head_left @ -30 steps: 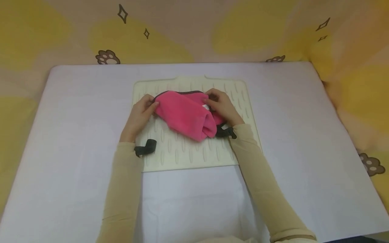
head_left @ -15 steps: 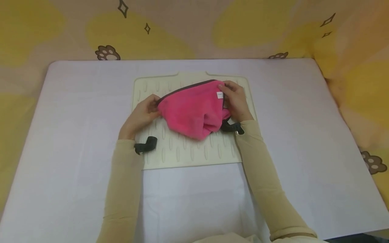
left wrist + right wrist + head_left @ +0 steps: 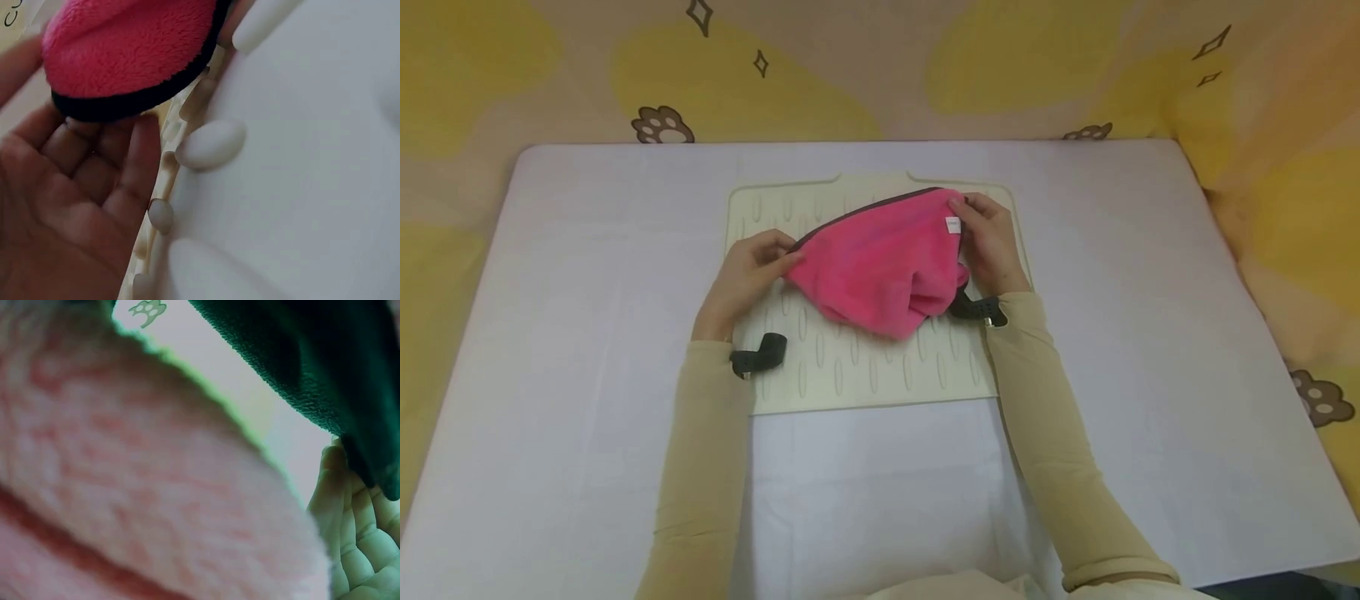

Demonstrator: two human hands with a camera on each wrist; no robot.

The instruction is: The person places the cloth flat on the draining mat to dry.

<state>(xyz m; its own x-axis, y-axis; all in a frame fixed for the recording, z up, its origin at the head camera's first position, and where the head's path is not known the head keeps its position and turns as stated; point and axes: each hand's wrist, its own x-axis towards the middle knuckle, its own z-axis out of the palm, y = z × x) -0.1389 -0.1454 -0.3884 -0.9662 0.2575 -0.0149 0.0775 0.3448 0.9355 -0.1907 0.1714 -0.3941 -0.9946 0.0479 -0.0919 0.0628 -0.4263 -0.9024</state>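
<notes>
A pink plush cloth (image 3: 872, 267) with a dark edging and a small white tag hangs between both hands over the cream ribbed mat (image 3: 865, 392). My left hand (image 3: 748, 271) pinches its left corner between thumb and fingers. At the upper right corner, near the tag, my right hand (image 3: 992, 237) pinches the edge, held farther from me than the left. In the left wrist view the cloth's fluffy pink face (image 3: 137, 47) and dark border show above the curled left fingers (image 3: 94, 156). Blurred pink fabric (image 3: 156, 469) covers much of the right wrist view. The cloth's lower part sags in folds.
The mat lies on a white-covered table (image 3: 587, 333). A patterned yellow and pink curtain (image 3: 880, 67) stands behind the table and along its right side. A black wrist device (image 3: 760, 354) is strapped at the left wrist, another (image 3: 977, 308) at the right.
My right hand has moved up and to the right, drawing the cloth's upper edge out straighter and bringing the white tag fully into view. The left hand has stayed nearly in place.
</notes>
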